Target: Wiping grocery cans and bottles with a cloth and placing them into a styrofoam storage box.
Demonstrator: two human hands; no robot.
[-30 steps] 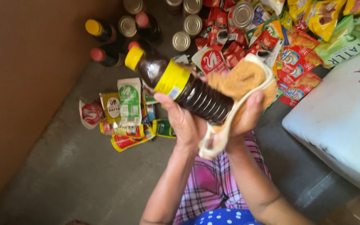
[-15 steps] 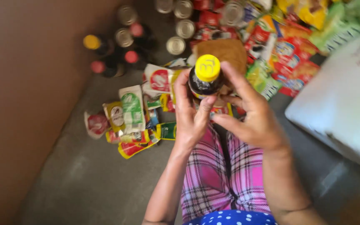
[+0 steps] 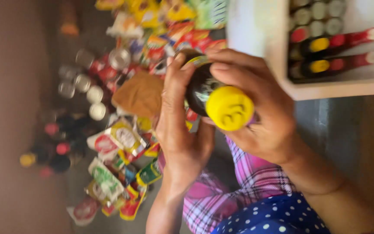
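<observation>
Dark bottle, yellow cap now camera-facing, fingers of left hand and right hand clasped around it.

I hold a dark bottle with a yellow cap between both hands, cap pointing toward me. My left hand wraps its left side, my right hand its right. Left of them, packets and cans lie scattered; far right, a white box holds bottles.
</observation>
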